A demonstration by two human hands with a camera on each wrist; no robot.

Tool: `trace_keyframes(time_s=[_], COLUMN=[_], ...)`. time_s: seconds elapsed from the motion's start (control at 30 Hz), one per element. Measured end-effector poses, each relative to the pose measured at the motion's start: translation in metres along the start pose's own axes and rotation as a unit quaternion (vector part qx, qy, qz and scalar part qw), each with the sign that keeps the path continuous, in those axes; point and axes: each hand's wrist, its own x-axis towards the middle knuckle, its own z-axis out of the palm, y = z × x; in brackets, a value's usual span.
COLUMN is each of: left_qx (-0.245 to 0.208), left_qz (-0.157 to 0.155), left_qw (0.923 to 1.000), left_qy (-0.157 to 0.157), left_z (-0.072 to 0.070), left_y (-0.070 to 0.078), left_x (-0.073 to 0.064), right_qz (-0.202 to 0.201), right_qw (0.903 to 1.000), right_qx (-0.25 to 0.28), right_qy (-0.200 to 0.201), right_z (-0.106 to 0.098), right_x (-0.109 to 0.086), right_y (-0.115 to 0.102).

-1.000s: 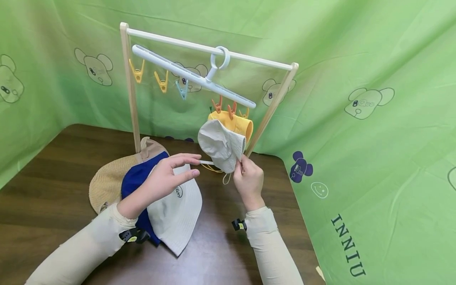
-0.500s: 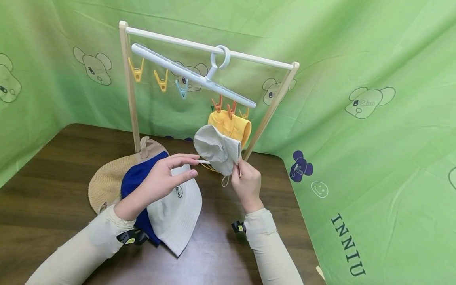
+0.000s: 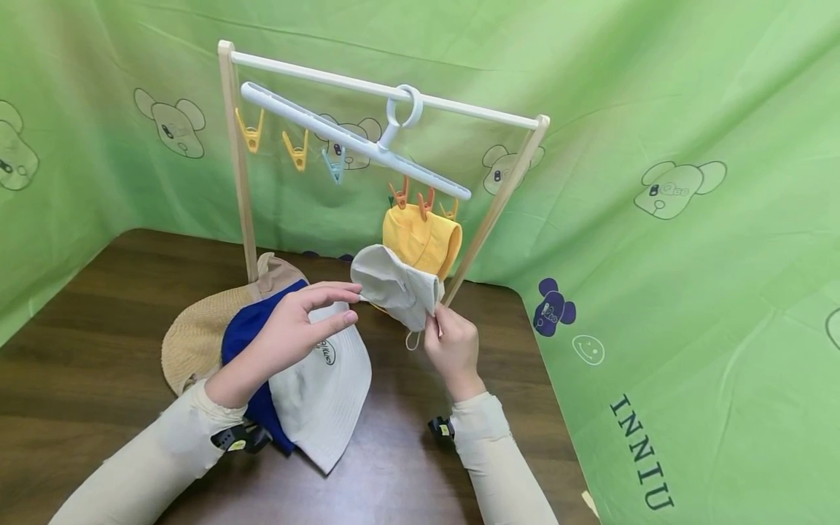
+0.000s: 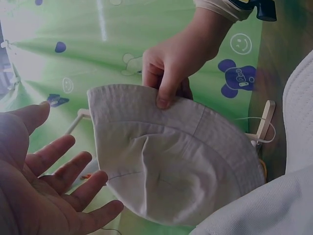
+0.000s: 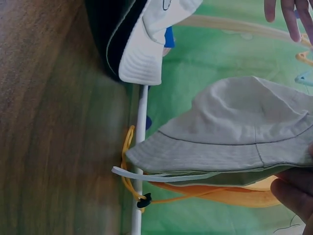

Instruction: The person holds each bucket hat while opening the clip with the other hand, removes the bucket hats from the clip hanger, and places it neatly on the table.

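Note:
My right hand (image 3: 454, 346) pinches the brim of a light grey bucket hat (image 3: 394, 281) between thumb and fingers. The hat hangs in the air, tilted, its crown pointing left; a thin white chin cord (image 5: 142, 175) dangles from it. Beside the crown, my left hand (image 3: 295, 332) has its fingers extended and spread. The left wrist view shows those fingers close to the hat; I cannot tell whether they touch it. Behind the grey hat, a yellow hat (image 3: 420, 237) hangs from orange clips (image 3: 426, 203) on a pale blue hanger (image 3: 315, 130).
The hanger hooks over a white rod (image 3: 315, 73) on a wooden-legged rack. Yellow clips (image 3: 298, 152) and a light blue clip (image 3: 336, 168) hang at its left. On the brown table (image 3: 407, 467) lie a white bucket hat (image 3: 328, 408), a blue hat (image 3: 243, 321) and a tan hat (image 3: 197, 328).
My right hand has drawn the grey hat slightly down and left, so more of the yellow hat behind shows. The left hand has shifted slightly left, keeping its shape.

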Motion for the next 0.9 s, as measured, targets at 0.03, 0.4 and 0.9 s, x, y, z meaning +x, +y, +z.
trace_keyframes(time_s=[0.03,0.4,0.9], left_qx=[-0.001,-0.003,-0.014], left_qz=[0.0,0.003,0.007], left_qw=[1.0,1.0,0.9999], left_qy=[0.0,0.007,0.004], left_z=[0.0,-0.005,-0.008], left_y=[0.0,0.0,-0.001], left_x=[-0.001,-0.003,-0.004], right_qz=[-0.001,-0.036,-0.089], right_qw=[1.0,0.9989,0.9921], right_qx=[0.004,0.025,0.064], right_qy=[-0.002,-0.014,-0.06], right_z=[0.0,-0.001,-0.005], right_x=[0.0,-0.008,-0.015], right_y=[-0.001,-0.003,-0.001])
